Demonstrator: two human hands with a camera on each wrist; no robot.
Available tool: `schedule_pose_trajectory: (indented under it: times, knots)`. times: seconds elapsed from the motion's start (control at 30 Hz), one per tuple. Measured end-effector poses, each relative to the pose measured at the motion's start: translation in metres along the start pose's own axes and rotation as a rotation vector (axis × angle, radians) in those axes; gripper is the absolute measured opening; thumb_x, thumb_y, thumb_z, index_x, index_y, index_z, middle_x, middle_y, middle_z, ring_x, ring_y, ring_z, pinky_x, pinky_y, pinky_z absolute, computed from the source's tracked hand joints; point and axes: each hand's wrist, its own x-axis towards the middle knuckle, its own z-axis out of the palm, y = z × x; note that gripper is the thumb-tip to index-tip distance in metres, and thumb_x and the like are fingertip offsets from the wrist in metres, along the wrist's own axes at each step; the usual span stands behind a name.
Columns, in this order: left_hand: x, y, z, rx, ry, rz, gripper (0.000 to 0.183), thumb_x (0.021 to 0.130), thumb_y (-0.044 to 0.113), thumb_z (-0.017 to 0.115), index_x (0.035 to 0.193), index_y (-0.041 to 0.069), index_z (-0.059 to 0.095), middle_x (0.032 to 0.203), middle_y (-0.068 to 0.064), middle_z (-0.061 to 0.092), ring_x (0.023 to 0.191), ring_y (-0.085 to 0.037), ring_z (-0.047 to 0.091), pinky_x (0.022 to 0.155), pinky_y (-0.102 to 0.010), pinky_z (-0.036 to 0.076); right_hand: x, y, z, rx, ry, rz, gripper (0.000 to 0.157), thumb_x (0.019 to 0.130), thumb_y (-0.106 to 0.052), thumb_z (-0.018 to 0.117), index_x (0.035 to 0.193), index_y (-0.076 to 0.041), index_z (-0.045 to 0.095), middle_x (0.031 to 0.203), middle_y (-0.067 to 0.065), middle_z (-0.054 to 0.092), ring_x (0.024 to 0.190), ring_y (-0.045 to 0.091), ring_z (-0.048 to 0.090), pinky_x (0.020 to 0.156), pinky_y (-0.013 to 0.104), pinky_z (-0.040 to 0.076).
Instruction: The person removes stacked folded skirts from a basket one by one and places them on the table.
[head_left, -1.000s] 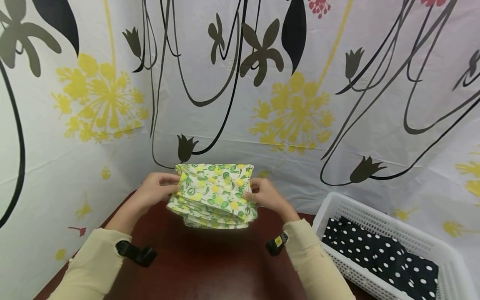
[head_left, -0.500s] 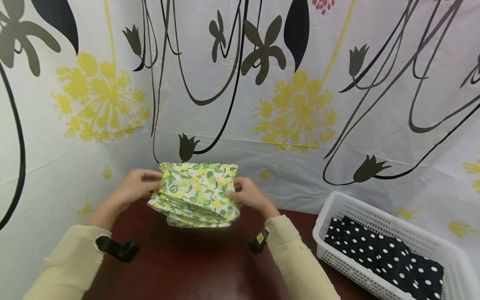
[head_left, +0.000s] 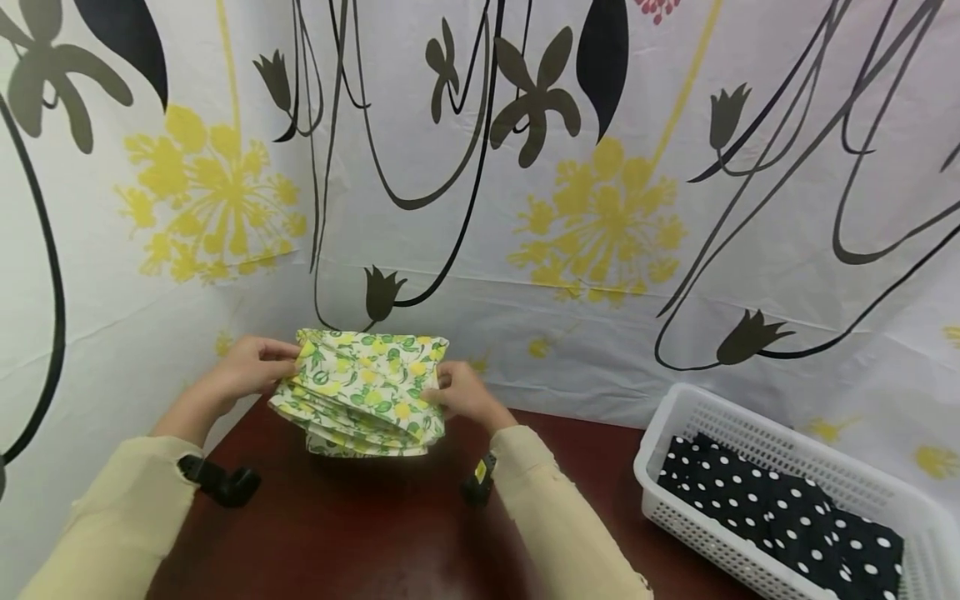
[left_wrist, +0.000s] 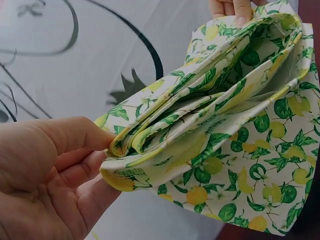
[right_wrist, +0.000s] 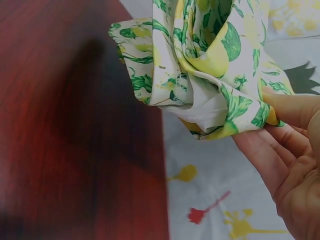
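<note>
A folded cloth (head_left: 367, 387) printed with yellow lemons and green leaves is held up above the dark red table (head_left: 360, 525). My left hand (head_left: 251, 371) pinches its left end between thumb and fingers; in the left wrist view that hand (left_wrist: 60, 175) grips the folded edges, and several layers of the cloth (left_wrist: 250, 165) gape apart. At the other end my right hand (head_left: 465, 392) pinches the cloth, thumb on the near side. The right wrist view shows this hand (right_wrist: 285, 145) on a folded corner of the cloth (right_wrist: 210, 65), with white inner fabric peeking out.
To the right stands a white plastic basket (head_left: 780, 417) with black polka-dot cloth (head_left: 780, 508) in it. A white sheet (head_left: 450, 242) with flower prints hangs behind the table and along its left side. Both wrists wear small black cameras.
Both hands have carried the lemon-print cloth leftward, still pinching its two ends. The view has turned slightly, and the basket sits a little further right in it.
</note>
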Motion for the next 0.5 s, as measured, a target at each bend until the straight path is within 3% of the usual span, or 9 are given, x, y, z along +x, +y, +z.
schedule_pose_trajectory:
  times: [0.13,0.23,0.4,0.5]
  knots:
    - [0.007,-0.015,-0.002,-0.007,-0.009,-0.029,0.05,0.094,0.019,0.051,0.131,-0.012,0.041,0.118,-0.029,0.051,0.068,-0.018,0.051,0.064,-0.034,0.047,0.006,0.013,0.009,-0.006,0.019,0.044,0.045,0.085,-0.003,0.063,0.063,-0.009,0.025,0.054,-0.001,0.016,0.046,0.012,0.022,0.046,0.031,0.039]
    - [0.014,-0.027,0.0,-0.014,-0.015,-0.057,0.049,0.094,0.019,0.052,0.131,-0.011,0.042,0.097,-0.017,0.059,0.062,-0.015,0.047,0.06,-0.032,0.045,0.008,0.021,0.015,-0.035,0.042,0.079,0.045,0.085,-0.004,0.063,0.063,-0.01,0.026,0.052,-0.002,0.017,0.044,0.012,0.025,0.047,0.032,0.041]
    - [0.027,-0.05,0.009,-0.088,-0.033,-0.115,0.046,0.094,0.014,0.051,0.13,-0.012,0.042,0.056,0.002,0.045,0.045,-0.01,0.031,0.049,-0.029,0.037,0.007,0.033,0.026,-0.049,0.082,0.118,0.044,0.085,-0.001,0.062,0.062,-0.01,0.027,0.05,-0.002,0.021,0.043,0.012,0.031,0.047,0.031,0.04]
    - [0.029,-0.067,0.016,-0.116,-0.02,-0.128,0.044,0.093,0.013,0.052,0.128,-0.014,0.044,0.06,0.002,0.05,0.046,-0.008,0.037,0.05,-0.029,0.04,0.006,0.04,0.037,-0.051,0.125,0.136,0.044,0.082,0.003,0.063,0.06,-0.01,0.027,0.049,-0.002,0.023,0.041,0.011,0.034,0.043,0.028,0.041]
